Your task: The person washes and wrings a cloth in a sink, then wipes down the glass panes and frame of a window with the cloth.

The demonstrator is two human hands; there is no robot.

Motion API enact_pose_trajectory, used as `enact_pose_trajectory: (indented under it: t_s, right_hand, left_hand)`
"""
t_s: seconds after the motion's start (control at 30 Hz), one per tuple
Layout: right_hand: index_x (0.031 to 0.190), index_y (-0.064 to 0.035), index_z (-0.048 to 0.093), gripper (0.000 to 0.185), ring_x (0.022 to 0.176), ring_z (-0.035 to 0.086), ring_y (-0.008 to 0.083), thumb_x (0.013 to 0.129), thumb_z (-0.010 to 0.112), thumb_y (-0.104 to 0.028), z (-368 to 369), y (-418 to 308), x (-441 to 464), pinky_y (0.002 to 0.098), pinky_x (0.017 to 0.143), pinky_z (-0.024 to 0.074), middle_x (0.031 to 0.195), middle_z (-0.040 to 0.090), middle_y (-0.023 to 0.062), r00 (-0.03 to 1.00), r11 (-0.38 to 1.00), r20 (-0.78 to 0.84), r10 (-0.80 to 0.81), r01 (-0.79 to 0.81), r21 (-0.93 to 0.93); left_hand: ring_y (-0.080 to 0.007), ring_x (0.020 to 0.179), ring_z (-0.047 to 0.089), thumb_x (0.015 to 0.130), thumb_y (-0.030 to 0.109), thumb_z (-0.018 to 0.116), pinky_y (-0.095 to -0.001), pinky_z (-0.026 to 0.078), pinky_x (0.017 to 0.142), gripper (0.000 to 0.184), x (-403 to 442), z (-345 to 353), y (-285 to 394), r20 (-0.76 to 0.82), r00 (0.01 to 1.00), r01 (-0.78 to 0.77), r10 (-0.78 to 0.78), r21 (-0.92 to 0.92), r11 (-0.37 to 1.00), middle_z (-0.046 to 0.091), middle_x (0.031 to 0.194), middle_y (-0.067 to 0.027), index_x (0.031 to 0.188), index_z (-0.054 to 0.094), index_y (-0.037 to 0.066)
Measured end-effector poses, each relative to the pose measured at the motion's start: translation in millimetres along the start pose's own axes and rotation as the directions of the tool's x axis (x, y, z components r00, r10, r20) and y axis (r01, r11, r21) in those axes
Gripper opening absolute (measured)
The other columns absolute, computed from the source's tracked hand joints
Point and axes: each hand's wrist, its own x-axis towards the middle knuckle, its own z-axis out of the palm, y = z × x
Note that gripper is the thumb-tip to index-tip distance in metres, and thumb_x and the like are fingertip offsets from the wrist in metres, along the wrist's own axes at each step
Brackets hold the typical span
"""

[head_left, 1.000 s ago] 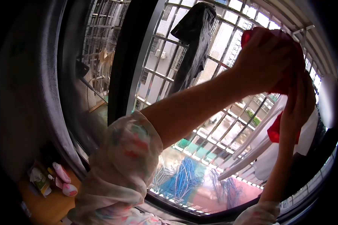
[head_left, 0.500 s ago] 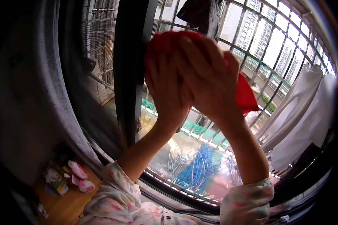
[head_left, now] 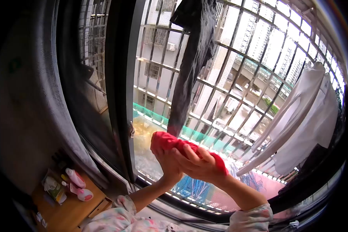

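Observation:
A bunched red cloth [head_left: 165, 140] is held up in front of the window, low in the middle of the view. My left hand [head_left: 167, 161] grips its left end from below. My right hand [head_left: 195, 164] lies right beside it, with its fingers wrapped over the cloth's right part. The two hands touch. Part of the cloth hangs past my right wrist. Behind the cloth, the lower end of a dark hanging garment [head_left: 183, 73] shows.
A black window frame [head_left: 120, 89] runs down the left, beside a grey curtain [head_left: 60, 100]. Metal bars [head_left: 236, 92] stand outside. White clothes [head_left: 305, 116] hang at right. Blue hangers [head_left: 191, 187] lie below. A wooden table [head_left: 65, 212] holds pink bottles [head_left: 75, 178].
Both hands have moved down with the red cloth, first leftward from the upper right, then lower. The cloth is now more tightly bunched.

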Motion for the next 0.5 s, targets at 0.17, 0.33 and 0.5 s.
enact_pose_trajectory:
  t_s: [0.17,0.33,0.5]
  right_hand:
    - [0.116,-0.0142,0.058,0.035,0.116,0.046,0.0344,0.081,0.063,-0.019,-85.1,75.9,-61.5,0.0448,0.088,0.0425,0.131,0.047,0.0124,0.937,0.916,-0.087,0.338,-0.349,-0.197]
    - [0.134,-0.0099,0.044,0.042,0.127,0.037,0.0420,0.095,0.049,-0.025,-134.4,115.6,-150.1,0.0511,0.102,0.0360,0.143,0.032,0.0200,0.641,0.611,-0.413,0.647,-0.760,-0.222]
    - [0.137,-0.0112,0.042,0.041,0.129,0.038,0.0368,0.097,0.043,-0.019,-151.6,142.9,-136.0,0.0493,0.106,0.0326,0.142,0.035,0.0165,0.541,0.469,-0.453,0.709,-0.841,-0.269]
  left_hand:
    - [-0.0380,0.133,0.028,0.085,0.036,0.052,-0.0648,0.014,0.104,0.047,99.3,28.0,92.9,-0.083,0.812,-0.569,0.577,0.101,0.816,0.043,0.138,-0.0103,0.124,0.055,0.009]
    - [-0.0301,0.130,0.036,0.079,0.034,0.056,-0.0585,0.022,0.107,0.044,189.5,58.2,230.7,-0.245,0.448,-0.888,0.860,-0.013,0.459,0.048,0.134,-0.0066,0.116,0.060,0.011]
    - [-0.0291,0.122,0.043,0.069,0.030,0.062,-0.0529,0.027,0.105,0.038,239.9,49.1,283.3,-0.259,0.229,-0.971,0.939,0.015,0.240,0.060,0.114,-0.0045,0.099,0.068,0.008]
